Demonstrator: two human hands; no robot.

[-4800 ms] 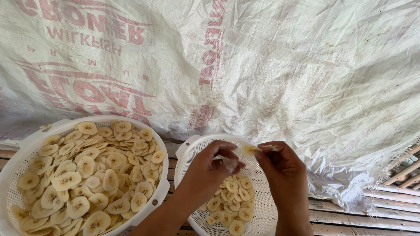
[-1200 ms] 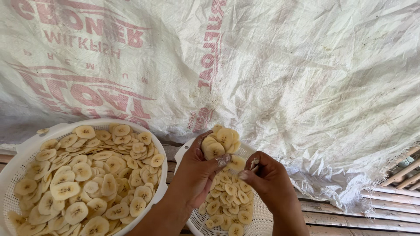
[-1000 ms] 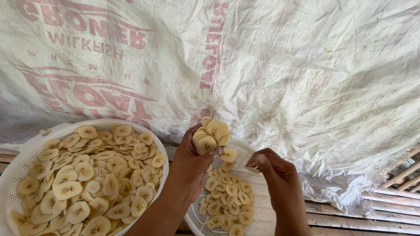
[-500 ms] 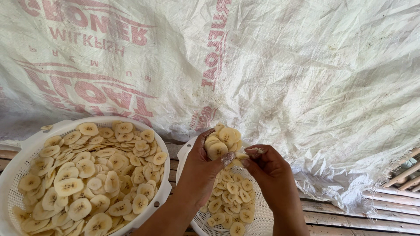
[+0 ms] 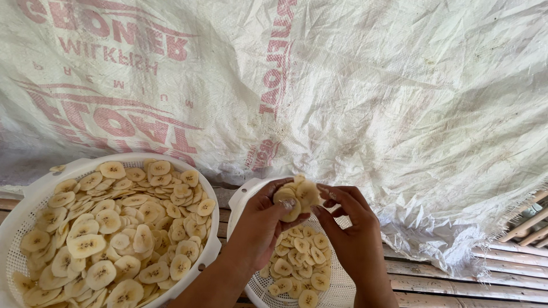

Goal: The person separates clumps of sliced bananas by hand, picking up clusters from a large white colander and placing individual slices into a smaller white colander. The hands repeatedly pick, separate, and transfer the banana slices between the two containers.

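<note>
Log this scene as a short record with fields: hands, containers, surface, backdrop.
left hand: holds a clump of pale yellow banana slices
right hand: fingertips touch that clump
containers: large white perforated plastic basket heaped with slices; smaller white perforated plastic basket under the hands, partly filled
surface: slatted wooden bench
backdrop: crumpled white woven sack with red print

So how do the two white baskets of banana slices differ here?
The left basket is wider and heaped nearly to its rim with slices; the right basket is smaller, with a thinner layer that leaves bare mesh showing. The left basket sits untouched; above the right one, the left hand holds a clump of slices, which the right hand is touching. Both are white perforated plastic.
</note>
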